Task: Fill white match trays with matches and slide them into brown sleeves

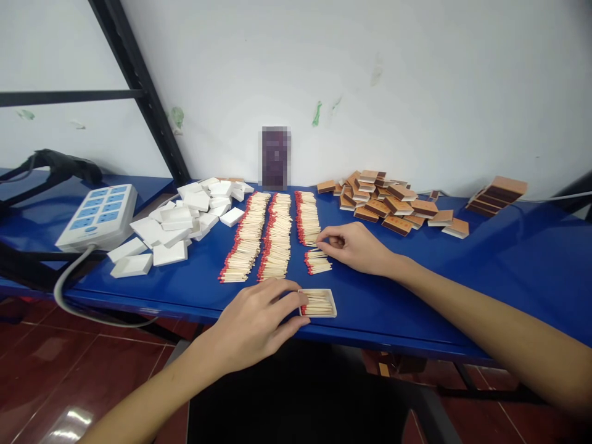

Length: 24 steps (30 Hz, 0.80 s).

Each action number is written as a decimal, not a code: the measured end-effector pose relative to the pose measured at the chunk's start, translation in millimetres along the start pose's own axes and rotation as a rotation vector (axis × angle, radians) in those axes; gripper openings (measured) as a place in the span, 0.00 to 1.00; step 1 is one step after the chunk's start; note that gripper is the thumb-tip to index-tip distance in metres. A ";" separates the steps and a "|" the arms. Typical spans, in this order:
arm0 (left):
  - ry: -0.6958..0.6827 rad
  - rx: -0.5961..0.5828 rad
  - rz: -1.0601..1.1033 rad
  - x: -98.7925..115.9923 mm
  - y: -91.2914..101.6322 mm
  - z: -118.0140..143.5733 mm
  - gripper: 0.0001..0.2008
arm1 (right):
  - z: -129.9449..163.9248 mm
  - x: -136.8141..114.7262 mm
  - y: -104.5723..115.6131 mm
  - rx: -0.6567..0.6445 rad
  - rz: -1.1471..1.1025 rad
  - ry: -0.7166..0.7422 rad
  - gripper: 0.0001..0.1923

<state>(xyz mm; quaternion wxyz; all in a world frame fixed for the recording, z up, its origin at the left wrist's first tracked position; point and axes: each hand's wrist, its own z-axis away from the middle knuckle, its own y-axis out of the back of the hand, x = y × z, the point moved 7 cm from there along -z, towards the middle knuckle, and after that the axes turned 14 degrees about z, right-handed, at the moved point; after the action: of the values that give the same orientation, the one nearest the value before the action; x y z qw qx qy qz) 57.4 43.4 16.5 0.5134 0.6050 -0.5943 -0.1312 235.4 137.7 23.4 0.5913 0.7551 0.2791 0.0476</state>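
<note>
My left hand (263, 317) grips the left end of a small white matchbox tray (333, 303) near the table's front edge. Red-headed matches (319, 303) lie side by side inside it. My right hand (351, 246) is closed in a pinch, its fingertips at the lower part of the right-hand row of matches (307, 216). Whatever lies between those fingertips is hidden. Just below them is a small separate group of matches (319, 262). Two longer rows of matches, a left row (245, 237) and a middle row (276, 237), run alongside, heads to the left.
White empty trays (173, 228) are heaped at the left, beside a power strip (99, 216) with a grey cable. Brown matchbox sleeves (383, 200) form a pile at the back right. A stack of sleeves (497, 196) leans farther right. A pixelated dark rectangle (276, 157) stands against the wall.
</note>
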 end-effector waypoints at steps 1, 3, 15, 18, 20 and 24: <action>0.001 -0.001 0.001 -0.1 0.0 0.0 0.09 | 0.1 0.0 -0.1 0.002 0.002 0.002 0.10; 0.003 -0.003 0.001 -0.2 -0.1 -0.2 0.09 | 0.4 -0.3 0.0 0.007 -0.002 0.007 0.10; 0.001 -0.004 -0.002 0.5 -0.2 0.3 0.08 | 0.7 -3.2 -0.2 0.009 0.010 0.033 0.12; -0.004 0.001 -0.005 0.1 0.0 0.3 0.08 | 1.0 -3.3 -0.5 0.006 0.004 0.040 0.12; -0.003 0.002 -0.005 -0.4 -0.3 0.2 0.08 | 1.1 -3.6 -1.0 -0.003 0.008 0.046 0.12; -0.005 0.005 -0.009 -0.2 -0.4 0.1 0.08 | 0.7 -3.7 -1.7 -0.010 0.031 0.047 0.12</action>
<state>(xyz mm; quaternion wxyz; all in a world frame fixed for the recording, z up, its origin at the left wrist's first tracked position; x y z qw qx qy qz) 57.5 43.4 16.0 0.5096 0.6088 -0.5931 -0.1337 231.9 135.6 22.6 0.5876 0.7550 0.2811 0.0756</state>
